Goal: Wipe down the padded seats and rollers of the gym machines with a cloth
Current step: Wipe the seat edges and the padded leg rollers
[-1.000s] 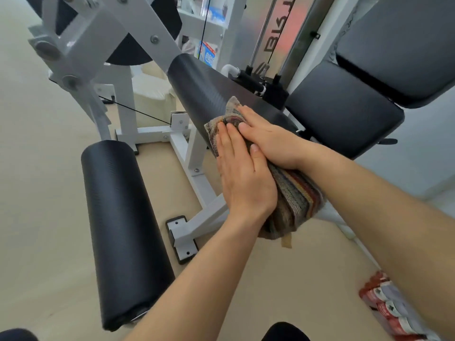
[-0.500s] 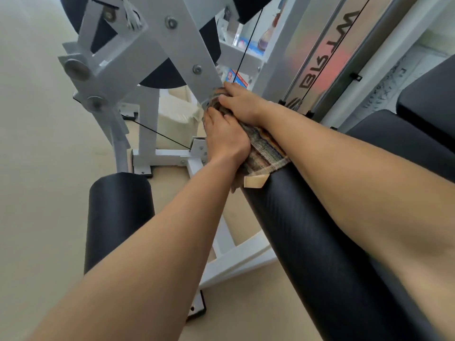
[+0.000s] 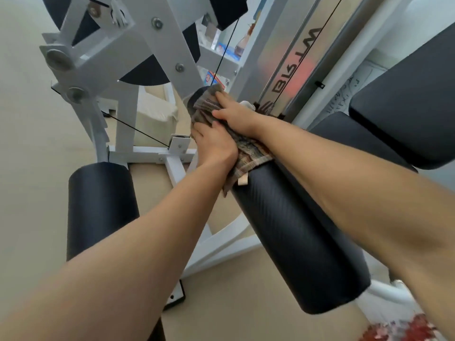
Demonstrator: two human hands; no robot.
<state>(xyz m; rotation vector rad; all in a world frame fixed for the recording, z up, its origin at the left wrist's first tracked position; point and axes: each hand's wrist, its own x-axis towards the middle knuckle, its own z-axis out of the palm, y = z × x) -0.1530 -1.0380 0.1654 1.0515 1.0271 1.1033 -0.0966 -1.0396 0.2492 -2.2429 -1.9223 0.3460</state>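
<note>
A striped brown-and-grey cloth [image 3: 242,153], fringed with a pale tag, drapes over the far end of a black textured roller [image 3: 293,230] running toward 11 o'clock. The left hand [image 3: 214,143] and right hand [image 3: 234,112] press it flat, fingers curled around it. A second roller [image 3: 98,205] stands at 9 o'clock.
</note>
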